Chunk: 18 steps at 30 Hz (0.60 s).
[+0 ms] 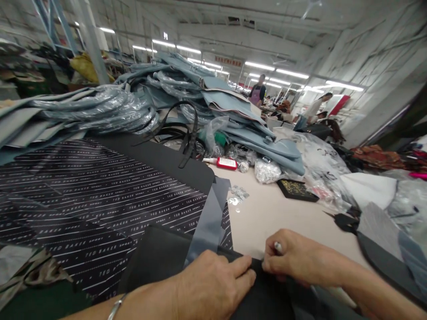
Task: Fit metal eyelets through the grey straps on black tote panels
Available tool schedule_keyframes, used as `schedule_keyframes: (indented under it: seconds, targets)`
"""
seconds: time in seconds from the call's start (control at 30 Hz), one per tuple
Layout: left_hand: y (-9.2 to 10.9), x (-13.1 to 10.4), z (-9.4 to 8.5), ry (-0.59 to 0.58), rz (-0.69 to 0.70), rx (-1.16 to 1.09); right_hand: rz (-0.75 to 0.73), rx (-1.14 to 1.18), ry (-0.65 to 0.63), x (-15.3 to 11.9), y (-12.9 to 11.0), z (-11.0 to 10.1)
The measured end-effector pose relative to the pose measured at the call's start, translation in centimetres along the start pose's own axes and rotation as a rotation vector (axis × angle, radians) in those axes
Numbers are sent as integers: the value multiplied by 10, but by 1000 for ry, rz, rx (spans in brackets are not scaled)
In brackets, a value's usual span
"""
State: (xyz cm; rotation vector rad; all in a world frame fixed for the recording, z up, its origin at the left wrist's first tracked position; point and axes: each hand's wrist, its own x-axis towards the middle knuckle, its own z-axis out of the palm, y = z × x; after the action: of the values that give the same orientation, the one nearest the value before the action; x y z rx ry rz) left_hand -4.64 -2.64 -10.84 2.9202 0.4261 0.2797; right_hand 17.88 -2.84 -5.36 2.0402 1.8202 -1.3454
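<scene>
My left hand [216, 280] lies flat on a black sheet of material [263, 293], its fingers stretched out and pressing near the upper edge. Just to the right, my right hand [293, 258] is closed in a pinch around a slim white pen-like stick [278, 247]. Only the stick's rounded end shows; its tip is hidden by the fingers close to the black sheet. Under and beyond the left hand runs a translucent grey-blue plastic strip [208, 218]. Small silvery discs [238, 193] lie loose on the pale tabletop [263, 222] farther up.
Black striped lettered fabric [110, 191] spreads across the left. A red glue bottle [227, 163], a bag of white pieces [267, 170] and a black tray of gold bits [296, 190] stand behind. Blue-grey panels [233, 104] are piled high. Black scissors [345, 221] lie right. People work far back.
</scene>
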Motion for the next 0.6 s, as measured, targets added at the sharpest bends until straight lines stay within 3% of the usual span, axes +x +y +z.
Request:
schedule_keyframes:
  seconds: [0.13, 0.2, 0.37, 0.6]
  targets:
    - [-1, 2, 17, 52, 9, 76, -132, -221, 376, 28, -14, -31]
    - [-1, 3, 26, 88, 9, 83, -173, -252, 450, 47, -20, -36]
    - [-2, 4, 37, 143, 16, 102, -221, -286, 408, 82, -31, -29]
    - [-1, 1, 31, 118, 8, 17, -278, -422, 350, 93, -41, -30]
